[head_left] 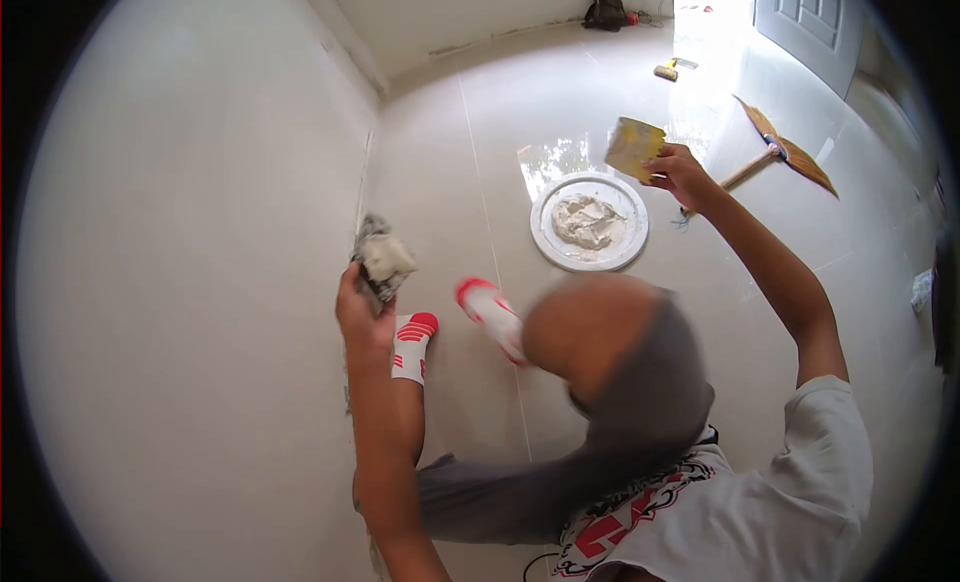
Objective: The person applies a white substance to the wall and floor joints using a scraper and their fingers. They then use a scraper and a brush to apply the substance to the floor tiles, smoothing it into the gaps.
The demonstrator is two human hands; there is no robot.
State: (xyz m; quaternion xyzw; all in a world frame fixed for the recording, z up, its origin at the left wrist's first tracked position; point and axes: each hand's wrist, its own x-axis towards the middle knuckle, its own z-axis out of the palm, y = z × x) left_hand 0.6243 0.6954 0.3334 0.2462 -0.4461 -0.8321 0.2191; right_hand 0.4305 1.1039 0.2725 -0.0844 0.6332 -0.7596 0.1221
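Note:
My left hand [364, 310] is closed around a grey, putty-caked scraper [372, 228], close to the foot of the white wall. A thick lump of off-white putty [388, 257] sits on it; the fingers partly hide its handle side. Out to the right, my right hand [679, 172] pinches a flat yellow spreader [633, 148] smeared with putty. Just below and left of that spreader, a round white lid-like tray [541, 234] lies on the floor with a mound of putty [588, 223] in it.
The white wall [210, 282] runs along my left side. A broom [785, 160] lies on the tiles at right, and a yellow-handled brush [666, 71] lies farther off. A dark bag [604, 10] rests by the back wall, near an open door [812, 27]. My bent knee [590, 327] is blurred.

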